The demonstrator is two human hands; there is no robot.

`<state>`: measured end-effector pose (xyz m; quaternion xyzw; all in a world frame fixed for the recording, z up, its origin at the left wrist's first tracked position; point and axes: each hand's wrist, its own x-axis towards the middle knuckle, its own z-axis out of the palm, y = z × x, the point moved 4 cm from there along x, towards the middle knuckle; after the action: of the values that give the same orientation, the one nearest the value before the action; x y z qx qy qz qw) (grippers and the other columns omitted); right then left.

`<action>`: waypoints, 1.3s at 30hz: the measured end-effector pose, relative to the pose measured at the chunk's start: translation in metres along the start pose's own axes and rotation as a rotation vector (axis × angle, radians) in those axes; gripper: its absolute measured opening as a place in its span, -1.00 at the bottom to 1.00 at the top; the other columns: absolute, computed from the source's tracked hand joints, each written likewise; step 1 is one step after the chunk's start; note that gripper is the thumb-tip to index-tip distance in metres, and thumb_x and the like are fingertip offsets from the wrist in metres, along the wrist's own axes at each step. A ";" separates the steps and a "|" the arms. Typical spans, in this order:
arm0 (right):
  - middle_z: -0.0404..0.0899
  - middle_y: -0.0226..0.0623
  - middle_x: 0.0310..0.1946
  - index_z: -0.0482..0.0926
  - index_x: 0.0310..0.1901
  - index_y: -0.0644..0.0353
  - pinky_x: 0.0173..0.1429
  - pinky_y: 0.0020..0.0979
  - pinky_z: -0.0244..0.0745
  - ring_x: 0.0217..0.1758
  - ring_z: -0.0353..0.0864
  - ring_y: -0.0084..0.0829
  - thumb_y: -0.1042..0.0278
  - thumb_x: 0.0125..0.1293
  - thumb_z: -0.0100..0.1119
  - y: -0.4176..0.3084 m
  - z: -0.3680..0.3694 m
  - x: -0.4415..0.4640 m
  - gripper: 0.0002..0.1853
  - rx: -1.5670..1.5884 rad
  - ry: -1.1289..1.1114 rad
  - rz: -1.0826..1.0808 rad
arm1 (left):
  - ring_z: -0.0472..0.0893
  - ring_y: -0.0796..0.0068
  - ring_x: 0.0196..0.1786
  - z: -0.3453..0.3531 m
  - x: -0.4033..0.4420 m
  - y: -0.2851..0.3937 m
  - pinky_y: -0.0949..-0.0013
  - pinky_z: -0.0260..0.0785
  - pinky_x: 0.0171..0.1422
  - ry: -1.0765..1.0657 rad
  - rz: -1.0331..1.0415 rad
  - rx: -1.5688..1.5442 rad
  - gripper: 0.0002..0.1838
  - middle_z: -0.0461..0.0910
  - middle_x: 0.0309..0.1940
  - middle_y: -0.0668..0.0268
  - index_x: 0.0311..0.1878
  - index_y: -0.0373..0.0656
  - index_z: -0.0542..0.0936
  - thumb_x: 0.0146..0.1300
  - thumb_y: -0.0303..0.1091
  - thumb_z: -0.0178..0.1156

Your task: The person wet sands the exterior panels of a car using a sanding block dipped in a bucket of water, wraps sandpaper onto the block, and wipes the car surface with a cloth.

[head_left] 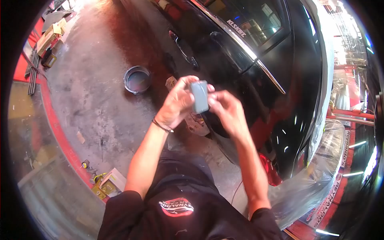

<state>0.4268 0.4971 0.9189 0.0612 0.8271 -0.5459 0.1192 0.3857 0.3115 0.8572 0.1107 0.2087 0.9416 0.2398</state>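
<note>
Grey block [201,98], raised before me, near side of the black car [270,116]; my left hand [179,101] pinches its left side and my right hand [227,110] its right edge, presumably to steady it with the broad face exposed; farther left, a bucket [126,81] stands upright on the floor [94,80], apparently holding dark liquid, its kind unclear.

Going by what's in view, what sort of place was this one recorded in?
Probably a car body or detailing workshop: a black car fills much of the view, clear plastic sheeting lies by its red tail light, and the shirt logo appears to read "Car Care".
</note>
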 end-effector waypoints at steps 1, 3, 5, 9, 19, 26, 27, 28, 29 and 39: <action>0.85 -0.18 0.27 0.81 0.24 0.23 0.40 -0.24 0.75 0.31 0.85 -0.34 0.21 0.74 0.39 -0.022 -0.009 0.026 -0.71 -0.260 -0.001 -0.104 | 0.73 -0.05 0.50 -0.013 0.007 0.001 -0.06 0.55 0.70 0.058 0.042 0.004 -0.22 0.67 0.48 -0.04 0.62 -0.08 0.46 0.53 0.01 0.60; 0.85 -0.07 0.31 0.83 0.24 0.19 0.50 -0.10 0.69 0.43 0.81 -0.13 0.23 0.63 0.43 -0.022 -0.026 0.083 -0.69 -0.345 0.107 -0.531 | 0.73 0.05 0.49 -0.043 0.021 -0.007 0.04 0.53 0.71 0.147 0.117 0.052 -0.41 0.69 0.46 0.03 0.56 -0.15 0.55 0.64 -0.15 0.51; 0.81 -0.11 0.41 0.82 0.23 0.22 0.47 -0.15 0.73 0.50 0.78 -0.10 0.35 0.63 0.44 -0.033 -0.046 0.119 -0.74 -0.689 0.131 -0.695 | 0.74 0.11 0.49 -0.068 0.024 -0.018 0.07 0.54 0.69 0.357 0.143 0.125 -0.45 0.71 0.45 0.08 0.56 -0.17 0.57 0.66 -0.21 0.48; 0.83 -0.16 0.39 0.86 0.25 0.12 0.45 -0.17 0.74 0.46 0.80 -0.09 0.47 0.58 0.44 -0.053 -0.093 0.109 -0.72 -0.756 0.044 -0.611 | 0.75 0.39 0.44 -0.041 0.052 -0.036 0.22 0.61 0.57 0.451 0.254 0.513 -0.42 0.80 0.39 0.25 0.56 -0.21 0.67 0.56 -0.35 0.58; 0.67 -0.20 0.59 0.78 0.39 0.07 0.82 0.06 0.37 0.78 0.49 0.01 0.47 0.62 0.37 -0.063 -0.301 -0.014 -0.62 -1.442 0.316 -0.801 | 0.73 0.23 0.34 0.026 0.132 -0.108 0.05 0.40 0.54 0.564 0.929 1.657 -0.48 0.83 0.36 0.31 0.30 0.07 0.87 0.28 -0.12 0.68; 0.56 -0.19 0.71 0.69 0.52 0.02 0.94 0.17 0.13 0.88 0.35 0.03 0.47 0.57 0.31 -0.034 -0.310 -0.008 -0.48 -1.506 0.353 -0.856 | 0.73 0.24 0.30 0.001 0.199 -0.068 0.06 0.32 0.56 0.862 0.913 1.590 -0.57 0.84 0.35 0.29 0.26 0.05 0.92 0.40 -0.05 0.61; 0.58 -0.19 0.70 0.70 0.51 0.03 0.94 0.17 0.14 0.87 0.37 0.04 0.46 0.57 0.31 -0.033 -0.309 -0.007 -0.49 -1.537 0.367 -0.845 | 0.73 0.24 0.29 -0.003 0.207 -0.063 0.06 0.32 0.55 0.871 0.926 1.592 -0.57 0.84 0.34 0.30 0.26 0.04 0.92 0.40 -0.05 0.61; 0.58 -0.19 0.70 0.70 0.50 0.04 0.94 0.18 0.14 0.87 0.37 0.05 0.46 0.57 0.31 -0.031 -0.308 -0.007 -0.50 -1.537 0.373 -0.844 | 0.73 0.23 0.27 -0.002 0.204 -0.068 0.05 0.32 0.55 0.874 0.908 1.591 -0.58 0.85 0.34 0.30 0.25 0.03 0.92 0.39 -0.06 0.62; 0.59 -0.18 0.69 0.70 0.50 0.05 0.93 0.19 0.14 0.87 0.38 0.06 0.46 0.57 0.31 -0.031 -0.309 -0.007 -0.50 -1.543 0.378 -0.849 | 0.73 0.23 0.26 0.003 0.194 -0.079 0.04 0.31 0.55 0.883 0.894 1.584 -0.58 0.85 0.33 0.30 0.24 0.02 0.93 0.38 -0.07 0.62; 0.58 -0.11 0.69 0.70 0.50 0.06 0.91 0.25 0.16 0.86 0.38 0.12 0.35 0.68 0.27 -0.025 -0.312 -0.005 -0.57 -1.571 0.366 -0.851 | 0.72 0.20 0.24 0.003 0.215 -0.065 -0.04 0.25 0.54 0.977 0.920 1.595 -0.64 0.86 0.27 0.29 0.17 0.02 0.92 0.42 -0.05 0.58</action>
<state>0.3852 0.7739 1.0601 -0.2622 0.9197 0.1950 -0.2179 0.2284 0.4717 0.8545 -0.0874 0.7822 0.4733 -0.3957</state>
